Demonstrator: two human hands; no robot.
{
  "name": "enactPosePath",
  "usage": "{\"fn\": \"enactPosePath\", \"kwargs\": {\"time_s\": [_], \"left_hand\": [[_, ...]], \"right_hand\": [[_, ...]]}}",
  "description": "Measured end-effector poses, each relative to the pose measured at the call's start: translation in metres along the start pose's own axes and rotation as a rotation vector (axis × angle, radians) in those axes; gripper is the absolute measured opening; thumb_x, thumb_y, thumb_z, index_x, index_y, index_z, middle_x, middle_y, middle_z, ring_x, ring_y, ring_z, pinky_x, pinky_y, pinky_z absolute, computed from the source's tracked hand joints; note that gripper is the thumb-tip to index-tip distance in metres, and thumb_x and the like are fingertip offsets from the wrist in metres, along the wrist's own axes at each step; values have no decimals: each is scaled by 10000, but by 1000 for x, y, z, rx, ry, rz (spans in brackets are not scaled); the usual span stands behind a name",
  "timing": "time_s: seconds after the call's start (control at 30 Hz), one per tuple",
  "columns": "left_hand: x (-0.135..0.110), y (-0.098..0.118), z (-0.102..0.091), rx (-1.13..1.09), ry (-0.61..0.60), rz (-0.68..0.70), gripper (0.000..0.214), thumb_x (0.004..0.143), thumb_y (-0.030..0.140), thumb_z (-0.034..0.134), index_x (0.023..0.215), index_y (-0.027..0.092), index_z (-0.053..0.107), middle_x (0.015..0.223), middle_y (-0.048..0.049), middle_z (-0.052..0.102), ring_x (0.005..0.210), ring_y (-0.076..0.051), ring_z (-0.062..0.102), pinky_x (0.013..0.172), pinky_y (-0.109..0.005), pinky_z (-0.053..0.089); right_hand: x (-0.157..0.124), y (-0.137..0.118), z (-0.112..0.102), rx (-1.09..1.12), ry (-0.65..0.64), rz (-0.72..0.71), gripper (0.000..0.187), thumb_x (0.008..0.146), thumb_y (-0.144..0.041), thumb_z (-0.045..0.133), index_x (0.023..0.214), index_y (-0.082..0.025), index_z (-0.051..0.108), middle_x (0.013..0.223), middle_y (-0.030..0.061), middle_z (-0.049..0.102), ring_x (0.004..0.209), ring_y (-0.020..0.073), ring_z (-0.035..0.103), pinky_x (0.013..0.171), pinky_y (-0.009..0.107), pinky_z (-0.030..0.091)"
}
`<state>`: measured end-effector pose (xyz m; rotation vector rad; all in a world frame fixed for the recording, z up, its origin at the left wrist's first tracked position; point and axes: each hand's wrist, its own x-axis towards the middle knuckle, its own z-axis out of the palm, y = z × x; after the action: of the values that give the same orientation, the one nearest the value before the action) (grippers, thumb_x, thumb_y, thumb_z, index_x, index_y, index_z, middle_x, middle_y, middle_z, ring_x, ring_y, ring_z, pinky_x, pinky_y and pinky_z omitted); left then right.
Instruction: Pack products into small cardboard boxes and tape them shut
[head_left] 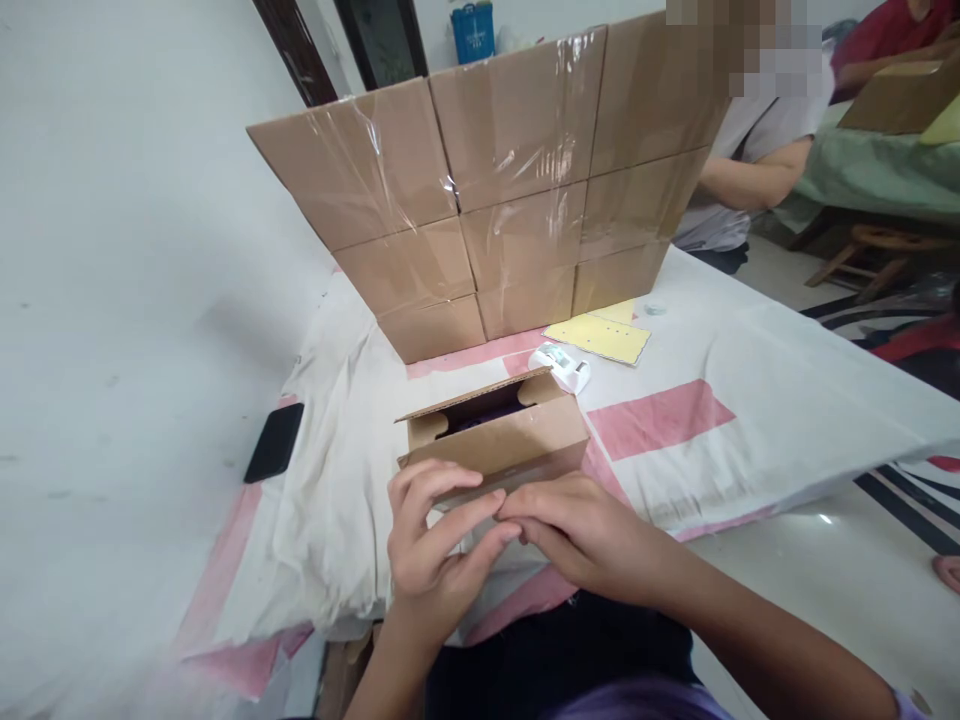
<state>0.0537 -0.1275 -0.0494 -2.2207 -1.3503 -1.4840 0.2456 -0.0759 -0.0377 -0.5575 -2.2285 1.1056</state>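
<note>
My left hand (439,535) is in front of the small cardboard box (525,440), fingers spread and thumb apart from the index finger. Its thumb and index tips meet the fingertips of my right hand (581,530). The right hand's thumb and fingers are pinched together; whatever may be between them is too small or hidden to make out. The box stands on the cloth with its top flap raised, and something dark purple shows inside. Just behind its right corner sits a white tape dispenser (561,368).
A tall wall of taped cardboard boxes (517,190) stands at the back of the cloth-covered table (675,480). Yellow cards (600,336) lie at its foot. A black phone (274,443) rests on the left, near the white wall. Another person (757,170) sits beyond the boxes.
</note>
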Motion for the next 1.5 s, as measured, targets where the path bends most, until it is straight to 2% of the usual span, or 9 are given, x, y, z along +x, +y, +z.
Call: {"fn": "enactPosePath", "kwargs": {"time_s": [0.1, 0.2, 0.3, 0.37, 0.47, 0.57, 0.9, 1.3, 1.5], "left_hand": [[-6, 3, 3, 24, 56, -4, 270, 852, 59, 747, 1011, 275, 723, 1024, -38, 623, 986, -210, 566, 853, -418, 524], [-11, 5, 4, 56, 128, -19, 210, 874, 85, 725, 978, 267, 714, 958, -31, 587, 929, -202, 570, 799, -408, 526], [-9, 5, 2, 77, 287, -96, 109, 917, 139, 676, 898, 246, 688, 917, -24, 560, 883, -194, 581, 766, -405, 521], [-3, 2, 1, 66, 324, -167, 110, 920, 135, 669, 877, 236, 679, 925, -21, 573, 890, -187, 591, 780, -397, 516], [10, -8, 2, 20, 218, -256, 119, 913, 121, 685, 886, 236, 700, 994, -23, 620, 956, -179, 618, 825, -368, 516], [27, -22, 2, 1, 41, -372, 95, 932, 189, 688, 866, 248, 722, 1092, -27, 646, 1076, -188, 630, 943, -378, 502], [77, -47, 30, -143, -438, -643, 54, 859, 334, 742, 829, 304, 776, 1272, -25, 669, 1292, -279, 561, 1154, -550, 358], [78, -49, 47, 129, -551, -618, 57, 842, 325, 784, 880, 302, 749, 1493, -15, 578, 1437, -360, 435, 1131, -654, 330], [79, -54, 51, 135, -571, -670, 664, 872, 432, 746, 1478, 380, 481, 1371, -33, 696, 1266, -312, 624, 1149, -611, 324]], "right_hand": [[-3, -1, 1, -10, 11, 81, 182, 1025, -206, 519, 948, -217, 683, 850, 0, 746, 713, 128, 661, 639, 238, 455], [-8, -1, -8, -8, 48, 61, 249, 974, -271, 659, 1219, -250, 693, 802, -33, 749, 582, 112, 618, 600, 244, 471], [-5, 4, -29, -209, 339, -51, 511, 973, -293, 673, 1471, -296, 555, 834, -8, 759, 625, 162, 632, 664, 316, 530], [5, 14, -45, -446, 492, -123, 475, 981, -300, 651, 1452, -300, 587, 1084, 66, 777, 947, 257, 686, 884, 439, 542], [28, 36, -59, -670, 343, -118, 402, 1012, -330, 599, 1407, -269, 642, 1406, 82, 675, 1338, 360, 537, 1112, 591, 400], [43, 59, -55, -647, 180, -58, 366, 1061, -279, 490, 1378, -249, 670, 1427, 60, 669, 1397, 332, 516, 1141, 582, 405], [42, 73, -47, -515, 206, -66, 383, 1056, -234, 476, 1383, -269, 673, 1483, 33, 624, 1464, 311, 471, 1196, 607, 405], [43, 80, -47, -421, 237, -96, 370, 1038, -190, 481, 1326, -248, 705, 1426, 46, 661, 1404, 272, 517, 1195, 546, 442], [41, 82, -47, -408, 221, -74, 409, 1024, -173, 475, 1389, -194, 658, 1475, 56, 627, 1461, 301, 461, 1224, 563, 407]]}}
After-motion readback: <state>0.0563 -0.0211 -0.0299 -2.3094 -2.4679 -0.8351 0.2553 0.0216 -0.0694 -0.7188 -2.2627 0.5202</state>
